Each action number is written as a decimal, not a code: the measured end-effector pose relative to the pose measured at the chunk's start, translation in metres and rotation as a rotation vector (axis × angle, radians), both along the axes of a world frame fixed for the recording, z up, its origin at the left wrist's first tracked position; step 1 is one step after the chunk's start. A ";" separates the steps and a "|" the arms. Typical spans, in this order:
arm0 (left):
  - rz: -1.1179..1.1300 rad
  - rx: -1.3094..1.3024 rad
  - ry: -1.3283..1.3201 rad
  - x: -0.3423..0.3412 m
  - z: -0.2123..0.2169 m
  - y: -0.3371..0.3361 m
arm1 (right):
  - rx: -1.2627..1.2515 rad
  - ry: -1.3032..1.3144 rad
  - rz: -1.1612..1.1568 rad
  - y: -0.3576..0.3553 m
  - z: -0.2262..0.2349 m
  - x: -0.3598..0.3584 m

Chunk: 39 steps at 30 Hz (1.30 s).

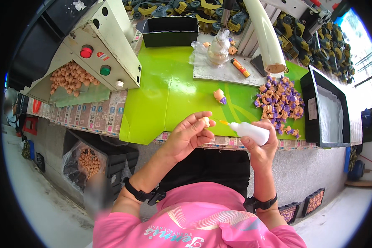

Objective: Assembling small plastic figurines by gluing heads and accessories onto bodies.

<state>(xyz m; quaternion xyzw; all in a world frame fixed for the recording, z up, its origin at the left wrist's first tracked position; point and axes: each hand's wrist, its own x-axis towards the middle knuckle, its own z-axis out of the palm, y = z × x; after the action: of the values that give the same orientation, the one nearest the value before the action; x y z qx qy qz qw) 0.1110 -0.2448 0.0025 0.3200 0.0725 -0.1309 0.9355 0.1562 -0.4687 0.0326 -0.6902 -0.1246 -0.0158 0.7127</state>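
Observation:
Between the thumb and fingers of my left hand (188,135) is a small peach-coloured doll part (205,121), round like a head. My right hand (262,144) grips a white squeeze bottle (254,132). The bottle's yellow nozzle (223,122) ends in a thin tip, pointing left at the held part and close to it; whether they touch I cannot tell. Beyond my hands, a single peach-and-purple doll figure (220,96) lies on the green mat (153,99). To the right is a heap of similar peach-and-purple figures (279,103).
A black tray (311,109) stands at the right edge, a black box (169,39) at the back. An orange tube (240,68) lies on a metal plate (206,74) under a machine. At left, a machine housing (111,49) with buttons shelters peach heads (72,78). A bagged bin (91,161) stands below.

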 end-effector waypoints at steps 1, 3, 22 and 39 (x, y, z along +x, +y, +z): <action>-0.019 -0.041 0.002 0.001 0.001 0.000 | -0.096 -0.067 -0.001 -0.001 -0.001 -0.001; 0.002 -0.045 0.007 0.000 -0.002 -0.003 | -0.143 -0.120 -0.004 0.001 0.000 -0.003; 0.059 -0.056 0.059 0.000 -0.013 -0.007 | -0.371 -0.367 -0.052 0.011 0.000 -0.004; 0.090 -0.030 0.062 0.000 -0.012 -0.010 | -0.458 -0.380 -0.047 0.003 0.009 -0.008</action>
<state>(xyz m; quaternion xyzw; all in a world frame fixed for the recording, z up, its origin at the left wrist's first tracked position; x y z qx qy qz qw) 0.1114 -0.2544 -0.0093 0.2982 0.1136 -0.0996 0.9425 0.1482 -0.4660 0.0413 -0.8205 -0.2399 -0.1328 0.5016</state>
